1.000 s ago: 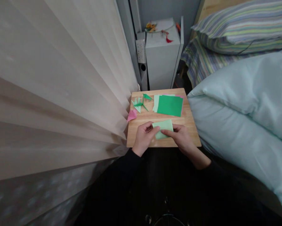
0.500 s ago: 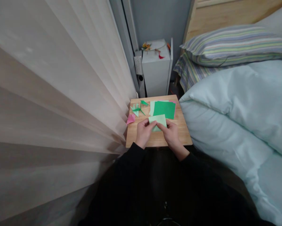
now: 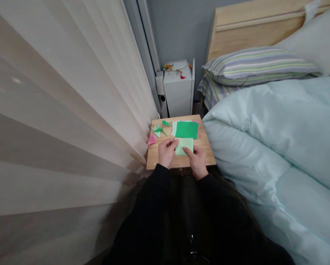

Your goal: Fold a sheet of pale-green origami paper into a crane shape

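Note:
A pale green sheet of origami paper is held between my two hands over the small wooden table. My left hand pinches its left edge near the top corner, thumb on the face. At the right edge my right hand grips the paper, its thumb lying on the lower right part. Just beyond lies a stack of paper with a dark green sheet on top and light green and pink edges showing. Folded green paper pieces and a pink folded piece rest at the table's left side.
A pale curtain hangs close along the left. To the right is a bed with a light blue quilt and a striped pillow. Behind the table stands a white cabinet with small ornaments on top.
The pale green paper has turned to lie straighter. My left thumb has moved up towards its top left corner, and my thumbs are farther apart. The camera view has shifted.

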